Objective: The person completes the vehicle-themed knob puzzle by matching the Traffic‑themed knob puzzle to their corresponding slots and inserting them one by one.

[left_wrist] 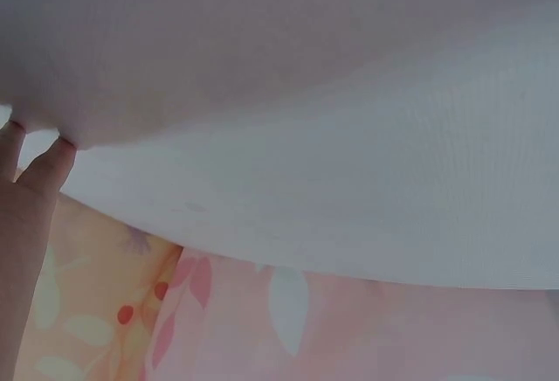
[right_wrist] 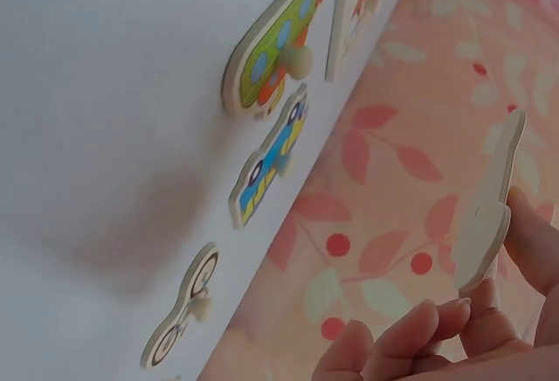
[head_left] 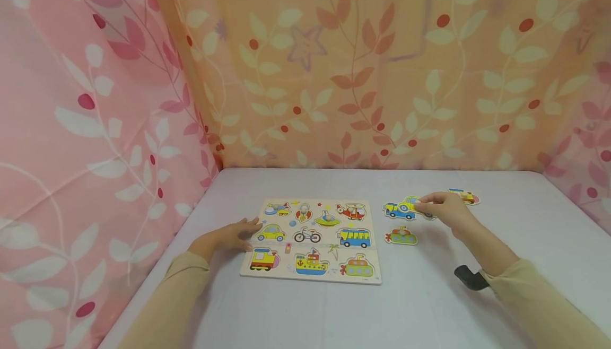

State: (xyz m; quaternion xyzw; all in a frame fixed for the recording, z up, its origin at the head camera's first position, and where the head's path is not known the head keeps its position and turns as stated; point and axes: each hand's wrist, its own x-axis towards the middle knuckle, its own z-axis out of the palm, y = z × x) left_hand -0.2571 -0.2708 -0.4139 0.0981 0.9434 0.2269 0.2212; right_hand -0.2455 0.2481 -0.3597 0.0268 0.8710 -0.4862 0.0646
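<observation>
My right hand (head_left: 447,212) pinches a yellow car puzzle piece (head_left: 409,204) above the table; its plain wooden back (right_wrist: 479,224) shows in the right wrist view. Beneath and around it lie a blue-yellow bus piece (head_left: 399,211), a green-orange submarine piece (head_left: 402,236) and a train piece (head_left: 469,196). A bicycle piece (right_wrist: 179,307) shows in the right wrist view. My left hand (head_left: 234,235), fingers spread, touches the left edge of the wooden puzzle board (head_left: 324,243). In the left wrist view, only part of the left hand (left_wrist: 26,197) appears.
Pictures of vehicles fill the board, among them a car (head_left: 271,233), a bicycle (head_left: 307,235) and a helicopter (head_left: 351,211). A white cloth covers the table (head_left: 305,317). Floral curtains (head_left: 358,73) hang behind and at the sides. A black object (head_left: 470,278) sits by the right sleeve.
</observation>
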